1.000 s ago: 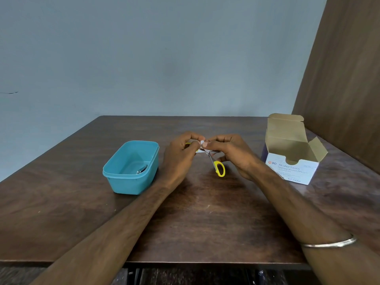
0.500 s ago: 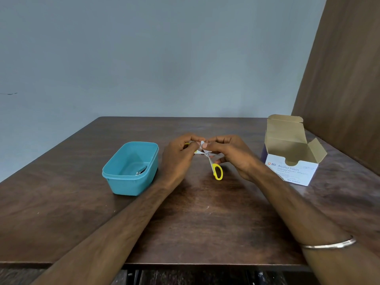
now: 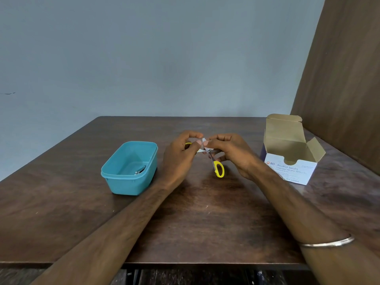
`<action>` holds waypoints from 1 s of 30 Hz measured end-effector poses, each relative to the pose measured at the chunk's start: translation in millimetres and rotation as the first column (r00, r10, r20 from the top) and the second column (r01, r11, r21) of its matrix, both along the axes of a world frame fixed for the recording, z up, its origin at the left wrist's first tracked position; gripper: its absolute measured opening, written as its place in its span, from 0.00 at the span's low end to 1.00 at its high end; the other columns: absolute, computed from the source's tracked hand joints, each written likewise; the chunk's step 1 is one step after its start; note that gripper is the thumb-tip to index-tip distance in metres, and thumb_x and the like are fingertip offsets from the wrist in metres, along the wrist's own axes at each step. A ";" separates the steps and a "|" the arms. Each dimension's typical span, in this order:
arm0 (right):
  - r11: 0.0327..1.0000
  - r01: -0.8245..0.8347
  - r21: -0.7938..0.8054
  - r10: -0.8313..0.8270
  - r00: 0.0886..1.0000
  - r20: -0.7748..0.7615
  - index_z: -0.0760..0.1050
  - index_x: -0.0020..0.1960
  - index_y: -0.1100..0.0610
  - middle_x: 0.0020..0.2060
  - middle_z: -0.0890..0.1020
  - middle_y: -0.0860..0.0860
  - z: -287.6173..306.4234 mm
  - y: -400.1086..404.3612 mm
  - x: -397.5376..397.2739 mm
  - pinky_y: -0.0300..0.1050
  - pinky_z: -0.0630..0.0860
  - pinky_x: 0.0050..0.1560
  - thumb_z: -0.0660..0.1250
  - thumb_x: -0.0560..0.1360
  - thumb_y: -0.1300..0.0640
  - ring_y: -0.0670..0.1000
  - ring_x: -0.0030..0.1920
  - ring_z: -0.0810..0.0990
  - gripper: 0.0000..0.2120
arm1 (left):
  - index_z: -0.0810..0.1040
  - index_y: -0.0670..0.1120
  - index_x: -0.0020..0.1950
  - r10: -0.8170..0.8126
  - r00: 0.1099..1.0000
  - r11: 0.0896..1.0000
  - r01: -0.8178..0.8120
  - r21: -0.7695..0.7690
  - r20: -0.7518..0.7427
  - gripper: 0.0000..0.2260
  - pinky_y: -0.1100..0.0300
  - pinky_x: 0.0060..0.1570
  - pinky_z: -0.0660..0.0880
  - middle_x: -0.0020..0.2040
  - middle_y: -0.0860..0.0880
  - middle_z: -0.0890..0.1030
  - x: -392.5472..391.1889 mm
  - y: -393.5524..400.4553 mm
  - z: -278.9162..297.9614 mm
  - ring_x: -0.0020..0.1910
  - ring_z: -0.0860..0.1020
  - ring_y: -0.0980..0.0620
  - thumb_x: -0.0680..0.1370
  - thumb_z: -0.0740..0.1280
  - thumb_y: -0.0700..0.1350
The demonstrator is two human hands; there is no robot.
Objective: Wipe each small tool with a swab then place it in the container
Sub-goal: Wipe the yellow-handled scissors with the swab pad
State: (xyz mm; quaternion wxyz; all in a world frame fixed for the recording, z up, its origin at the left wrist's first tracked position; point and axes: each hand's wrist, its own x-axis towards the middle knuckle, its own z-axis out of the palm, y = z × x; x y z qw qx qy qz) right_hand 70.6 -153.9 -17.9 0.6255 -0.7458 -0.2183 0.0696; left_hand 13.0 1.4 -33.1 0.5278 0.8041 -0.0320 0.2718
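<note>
Small scissors with yellow handles [image 3: 218, 169] are held above the middle of the table. My left hand [image 3: 181, 157] grips one yellow handle loop, mostly hidden behind its fingers. My right hand [image 3: 230, 154] pinches a small white swab [image 3: 204, 143] against the scissors near the pivot. The other yellow loop hangs down between my hands. A teal plastic container [image 3: 115, 177] stands to the left, with a metal nail clipper [image 3: 140, 170] lying inside.
An open white box of alcohol swabs [image 3: 292, 171] stands at the right, its flaps up. A brown wooden panel [image 3: 345, 79] rises behind it. The table's front edge [image 3: 185, 264] runs close below my forearms. A metal bangle [image 3: 327, 242] circles my right wrist.
Both hands stay together over the scissors. The hanging yellow loop has shifted slightly as the swab is worked near the pivot.
</note>
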 end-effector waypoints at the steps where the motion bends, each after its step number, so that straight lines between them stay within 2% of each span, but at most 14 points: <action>1: 0.999 0.027 0.036 -0.027 1.000 -0.006 0.84 0.49 0.62 0.41 0.85 0.56 0.5 -0.2 0.7 0.45 0.76 0.39 0.71 0.75 0.56 0.50 0.39 0.80 0.09 | 0.79 0.54 0.55 0.003 1.000 1.000 -0.003 -0.026 0.004 0.06 0.60 0.32 0.68 0.32 0.58 0.76 0.6 0.6 -0.3 0.28 0.73 0.62 0.79 0.66 0.49; 3: 0.993 0.074 0.093 -0.072 0.997 -0.022 0.83 0.47 0.61 0.37 0.83 0.53 1.5 -1.2 2.7 0.46 0.76 0.38 0.71 0.75 0.57 0.49 0.36 0.79 0.07 | 0.78 0.52 0.54 0.002 1.000 0.994 0.000 -0.106 0.020 0.06 0.58 0.32 0.70 0.34 0.53 0.79 2.5 2.6 -1.3 0.26 0.73 0.61 0.78 0.68 0.49; 5: 0.988 0.105 0.116 -0.100 0.994 -0.046 0.84 0.46 0.59 0.36 0.82 0.50 2.2 -2.9 5.0 0.47 0.75 0.39 0.72 0.75 0.58 0.49 0.34 0.79 0.05 | 0.77 0.51 0.52 0.005 0.999 0.977 0.003 -0.212 0.040 0.05 0.56 0.30 0.71 0.37 0.48 0.83 5.0 4.4 -1.9 0.27 0.75 0.55 0.77 0.70 0.48; 8: 0.988 0.121 0.101 -0.116 0.992 -0.056 0.85 0.48 0.60 0.38 0.81 0.52 2.7 -5.5 6.5 0.48 0.75 0.39 0.71 0.74 0.58 0.51 0.36 0.79 0.07 | 0.77 0.49 0.50 0.044 0.997 0.948 -0.021 -0.318 0.065 0.05 0.56 0.29 0.74 0.41 0.46 0.85 8.8 5.1 -2.8 0.32 0.81 0.50 0.77 0.71 0.46; 11: 0.989 0.115 0.089 -0.112 0.993 -0.042 0.86 0.48 0.59 0.39 0.83 0.52 3.2 -7.0 6.7 0.48 0.74 0.39 0.73 0.73 0.57 0.51 0.36 0.78 0.07 | 0.76 0.45 0.52 0.051 0.996 0.921 -0.019 -0.389 0.071 0.06 0.57 0.29 0.77 0.42 0.45 0.84 8.7 3.3 -2.5 0.35 0.83 0.47 0.78 0.69 0.44; 16: 0.953 0.209 0.221 -0.202 0.978 -0.052 0.85 0.48 0.58 0.38 0.84 0.53 5.6 -10.1 8.9 0.46 0.75 0.36 0.73 0.74 0.59 0.49 0.34 0.77 0.05 | 0.76 0.44 0.49 0.037 0.998 0.915 -0.013 -0.404 0.053 0.02 0.58 0.28 0.76 0.38 0.44 0.82 8.0 2.8 -2.5 0.31 0.81 0.48 0.79 0.67 0.41; 19: 0.930 0.247 0.274 -0.261 0.965 0.014 0.85 0.47 0.57 0.40 0.86 0.51 5.4 -10.4 10.3 0.47 0.76 0.37 0.73 0.74 0.58 0.49 0.35 0.78 0.04 | 0.77 0.43 0.49 0.012 0.999 0.928 0.004 -0.372 0.041 0.01 0.56 0.31 0.76 0.36 0.45 0.81 7.3 2.9 -3.9 0.32 0.80 0.48 0.78 0.68 0.40; 21: 0.946 0.236 0.220 -0.260 0.962 0.084 0.85 0.46 0.55 0.42 0.86 0.51 4.9 -9.4 10.1 0.46 0.76 0.37 0.73 0.74 0.58 0.48 0.37 0.78 0.03 | 0.79 0.43 0.47 0.002 0.999 0.950 0.011 -0.312 0.042 0.01 0.56 0.34 0.77 0.36 0.47 0.83 6.5 2.1 -4.7 0.33 0.81 0.51 0.78 0.69 0.40; 24: 0.983 0.178 0.047 -0.184 0.965 0.188 0.86 0.47 0.55 0.43 0.87 0.55 2.9 -6.6 9.2 0.41 0.75 0.36 0.74 0.73 0.59 0.44 0.35 0.78 0.03 | 0.80 0.44 0.46 -0.004 0.999 0.972 0.017 -0.235 0.054 0.01 0.57 0.42 0.78 0.35 0.50 0.84 7.2 3.0 -6.4 0.35 0.83 0.53 0.76 0.71 0.41; 27: 0.986 0.144 -0.090 -0.119 0.964 0.237 0.86 0.47 0.56 0.37 0.85 0.50 0.0 -5.4 8.6 0.29 0.72 0.33 0.76 0.72 0.61 0.36 0.33 0.79 0.04 | 0.80 0.46 0.46 0.012 0.999 0.975 -0.004 -0.221 0.038 0.01 0.64 0.38 0.77 0.36 0.50 0.84 8.5 3.6 -7.6 0.36 0.83 0.54 0.77 0.71 0.42; 30: 0.972 0.130 -0.194 -0.078 0.964 0.256 0.87 0.48 0.56 0.39 0.86 0.49 -2.3 -6.2 9.8 0.27 0.70 0.34 0.77 0.71 0.59 0.36 0.34 0.78 0.06 | 0.79 0.47 0.45 0.024 0.999 0.976 -0.016 -0.219 0.031 0.02 0.69 0.34 0.74 0.37 0.49 0.84 8.0 2.9 -7.9 0.35 0.83 0.56 0.77 0.70 0.42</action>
